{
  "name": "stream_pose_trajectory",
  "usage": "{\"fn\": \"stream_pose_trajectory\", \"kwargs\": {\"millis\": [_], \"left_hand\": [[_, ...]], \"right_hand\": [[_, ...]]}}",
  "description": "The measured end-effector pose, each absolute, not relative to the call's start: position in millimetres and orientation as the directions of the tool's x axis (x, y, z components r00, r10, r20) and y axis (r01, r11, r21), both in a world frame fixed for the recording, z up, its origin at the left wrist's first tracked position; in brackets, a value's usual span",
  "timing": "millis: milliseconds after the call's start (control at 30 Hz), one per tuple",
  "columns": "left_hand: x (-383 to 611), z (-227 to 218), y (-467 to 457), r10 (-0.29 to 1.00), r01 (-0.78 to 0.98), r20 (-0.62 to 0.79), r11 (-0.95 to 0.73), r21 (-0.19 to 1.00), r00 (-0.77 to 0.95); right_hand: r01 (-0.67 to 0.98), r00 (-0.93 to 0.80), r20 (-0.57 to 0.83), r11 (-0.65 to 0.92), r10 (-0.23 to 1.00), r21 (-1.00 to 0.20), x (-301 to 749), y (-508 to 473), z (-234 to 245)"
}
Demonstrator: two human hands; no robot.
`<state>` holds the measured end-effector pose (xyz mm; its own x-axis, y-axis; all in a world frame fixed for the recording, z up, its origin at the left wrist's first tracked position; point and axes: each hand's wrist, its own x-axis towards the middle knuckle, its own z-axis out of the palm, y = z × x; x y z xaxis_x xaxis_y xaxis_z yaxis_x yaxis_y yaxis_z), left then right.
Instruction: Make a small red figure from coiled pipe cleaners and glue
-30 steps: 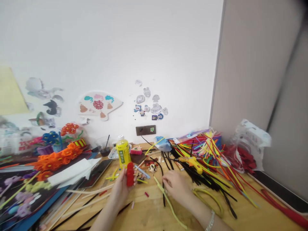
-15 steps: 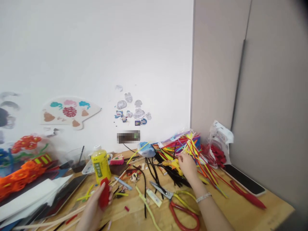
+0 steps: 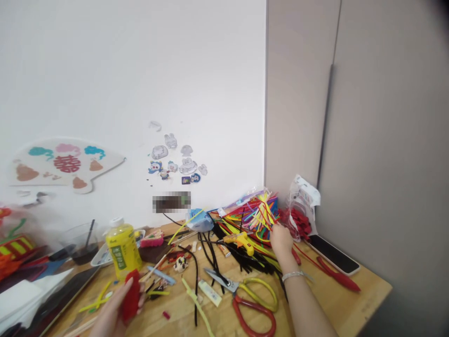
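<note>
My left hand [image 3: 114, 311] is closed round a fuzzy red piece [image 3: 131, 295] at the lower left, just in front of a yellow bottle [image 3: 121, 249]. My right hand [image 3: 280, 239], with a silver bracelet [image 3: 293, 275] on its wrist, reaches to the back right and touches a heap of coloured pipe cleaners [image 3: 257, 213]. Its fingers are curled into the red and yellow strands; a grip on one cannot be made out. A yellow glue gun [image 3: 240, 241] lies just left of that hand.
Scissors with red and yellow handles [image 3: 250, 299], black pipe cleaners [image 3: 210, 248], a yellow-green strip [image 3: 196, 304] and small scraps lie on the wooden table [image 3: 351, 295]. A bag of red pieces [image 3: 301, 210] and a phone [image 3: 333, 253] lie at the right. A cup [image 3: 80, 238] stands left.
My view has swung to the right. My right hand has moved from the table's middle to the pipe cleaner heap at the back right. The left hand still holds the red piece.
</note>
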<state>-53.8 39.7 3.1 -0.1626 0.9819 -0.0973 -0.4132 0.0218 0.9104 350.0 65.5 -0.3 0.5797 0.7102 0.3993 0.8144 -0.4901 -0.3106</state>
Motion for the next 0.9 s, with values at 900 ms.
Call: {"fn": "stream_pose_trajectory", "kwargs": {"millis": [900], "left_hand": [[-31,-3,23,0.981,-0.509,0.006,0.096,0.855,0.196]], "right_hand": [[0.782,-0.364,0.558,0.57,0.746,-0.252,198,38,-3]]}}
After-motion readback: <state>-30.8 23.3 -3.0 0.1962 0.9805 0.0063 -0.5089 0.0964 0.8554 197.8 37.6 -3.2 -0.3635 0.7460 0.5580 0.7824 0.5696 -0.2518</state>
